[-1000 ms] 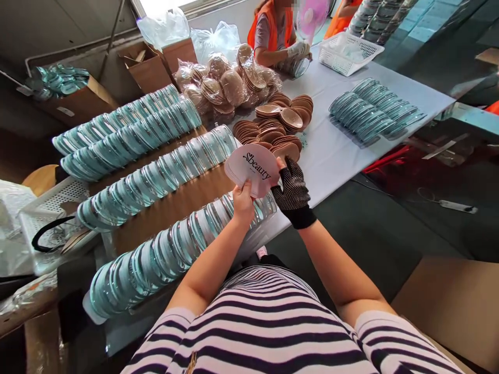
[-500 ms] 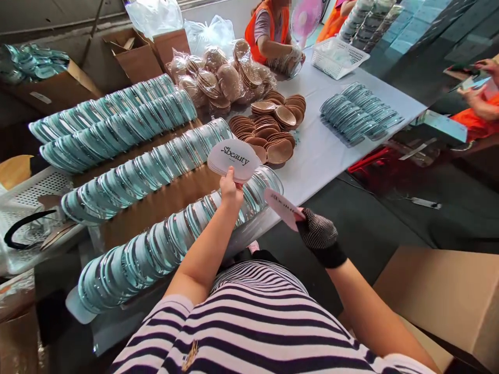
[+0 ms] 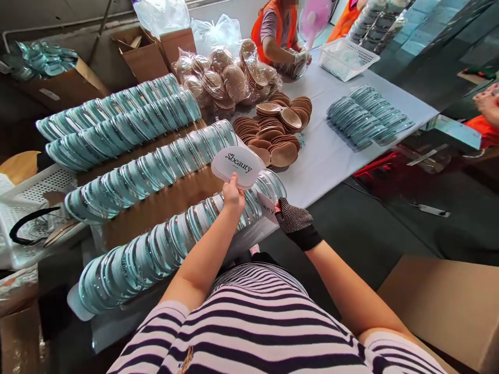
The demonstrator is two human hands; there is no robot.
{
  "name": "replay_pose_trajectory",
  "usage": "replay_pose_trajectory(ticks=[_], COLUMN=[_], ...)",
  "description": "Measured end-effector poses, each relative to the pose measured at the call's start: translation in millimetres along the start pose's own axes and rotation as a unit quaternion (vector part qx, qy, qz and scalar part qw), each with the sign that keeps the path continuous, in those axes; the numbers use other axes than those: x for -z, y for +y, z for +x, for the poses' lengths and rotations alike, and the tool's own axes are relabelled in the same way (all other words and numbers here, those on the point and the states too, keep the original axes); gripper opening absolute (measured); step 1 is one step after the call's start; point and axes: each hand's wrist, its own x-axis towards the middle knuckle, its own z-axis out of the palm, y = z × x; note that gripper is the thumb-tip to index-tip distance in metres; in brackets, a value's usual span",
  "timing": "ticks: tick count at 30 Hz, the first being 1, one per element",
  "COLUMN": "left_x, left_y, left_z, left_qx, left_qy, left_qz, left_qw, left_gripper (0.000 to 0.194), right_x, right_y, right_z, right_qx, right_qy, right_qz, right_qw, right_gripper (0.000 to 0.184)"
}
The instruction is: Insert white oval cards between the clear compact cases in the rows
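Observation:
My left hand (image 3: 233, 195) is closed on a stack of white round cards printed "Sbeauty" (image 3: 237, 164), held up over the table. My right hand (image 3: 293, 218), in a black dotted glove, pinches a single white card (image 3: 267, 206) and holds it against the near end of the closest row of clear teal round cases (image 3: 171, 239). Behind the stack lie loose brown cup-shaped pads (image 3: 273, 130).
More rows of teal cases (image 3: 117, 124) lie on cardboard to the left, another batch (image 3: 368, 117) on the white tablecloth at right. Bagged brown pads (image 3: 226, 78), cardboard boxes (image 3: 144, 57), a white basket (image 3: 345, 57). A person in an orange vest (image 3: 276, 28) works at the far end. A cardboard box (image 3: 448, 306) stands at lower right.
My right hand pulled one card off the stack, swung it out to the right, then brought it back in to the end of the nearest row of cases. My left hand stayed holding the stack.

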Motion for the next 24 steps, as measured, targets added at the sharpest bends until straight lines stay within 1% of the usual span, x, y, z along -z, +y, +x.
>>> replay_pose_trajectory(ticks=[3,7,10,14,16,17,18,20,21,23,24], left_x=[0.3,2.0,3.2,4.4,5.2,5.6,6.0,6.4,6.4,5.4,4.6], left_y=[-0.5,0.2,1.1,0.6,-0.8,-1.7,-2.5,-4.1,-4.7,-6.0,-6.6], left_z=[1.3,2.5,1.8,-0.7,-1.5,-1.6,-1.6,-1.4,-1.3,-1.1,-1.2], left_qx=[0.003,0.01,0.012,0.02,0.015,0.011,0.006,-0.008,-0.017,-0.041,-0.053], left_qy=[0.006,0.018,0.014,0.011,0.007,0.002,-0.004,-0.012,-0.015,-0.011,-0.008], left_qz=[-0.006,-0.004,-0.002,0.001,0.001,0.0,0.0,-0.005,-0.007,-0.006,-0.003], left_qw=[1.0,1.0,1.0,1.0,1.0,1.0,1.0,1.0,1.0,0.999,0.999], left_gripper=[0.032,0.032,0.034,0.032,0.031,0.031,0.03,0.03,0.03,0.029,0.029], right_x=[-6.0,-18.7,-34.8,-58.5,-62.8,-62.1,-59.9,-52.7,-48.8,-41.3,-37.7], right_y=[-3.7,-7.6,-2.6,-1.2,-5.1,-7.0,-8.4,-8.2,-6.6,-1.5,1.2], right_z=[6.1,20.4,26.4,27.9,28.1,28.4,29.0,30.4,31.2,32.7,33.5], right_qx=[0.015,0.04,0.043,0.037,0.022,0.015,0.009,0.005,0.01,0.035,0.047], right_qy=[0.05,0.067,0.058,0.014,-0.001,-0.004,-0.017,-0.075,-0.114,-0.193,-0.22], right_qz=[0.02,0.043,0.045,0.046,0.048,0.062,0.101,0.219,0.284,0.407,0.452], right_qw=[0.998,0.996,0.996,0.998,0.999,0.998,0.995,0.973,0.952,0.892,0.863], right_gripper=[0.035,0.034,0.034,0.035,0.036,0.036,0.035,0.032,0.032,0.035,0.037])
